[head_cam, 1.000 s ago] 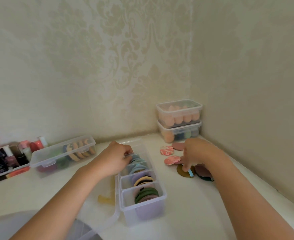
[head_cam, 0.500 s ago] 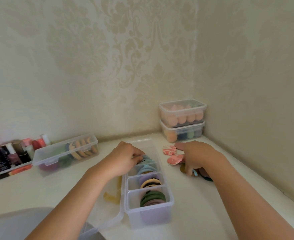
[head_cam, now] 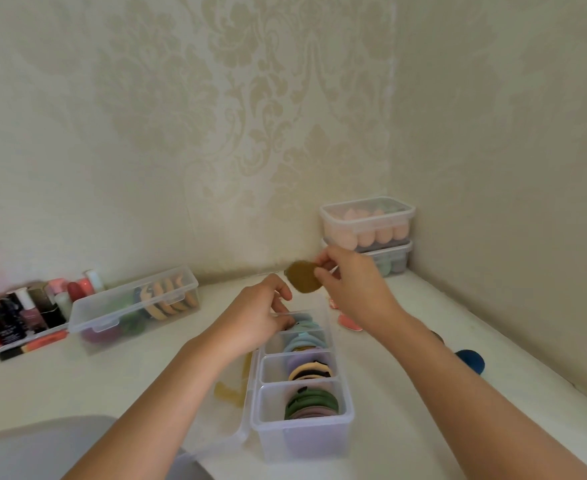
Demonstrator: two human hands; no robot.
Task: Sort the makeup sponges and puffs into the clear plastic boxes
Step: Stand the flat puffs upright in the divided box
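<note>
White counter (head_cam: 77,386) in a papered corner. Nearest, divided clear box (head_cam: 302,420), puffs standing on edge in its compartments. At its far compartment, left hand (head_cam: 250,323), fingers curled in among the puffs, grip unclear. Just above and beyond that end, right hand (head_cam: 351,289), pinching olive puff (head_cam: 302,280) by one edge. Likely risks: slipping from so thin a pinch, landing beside the box, or jamming against crowded puffs.

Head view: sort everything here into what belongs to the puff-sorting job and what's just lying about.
Job: olive puff pinched by right hand; left hand at the divided box; long box; stacked boxes; loose pink puff; dark blue puff.
Lying about: cosmetics bottles; yellow strip.
</note>
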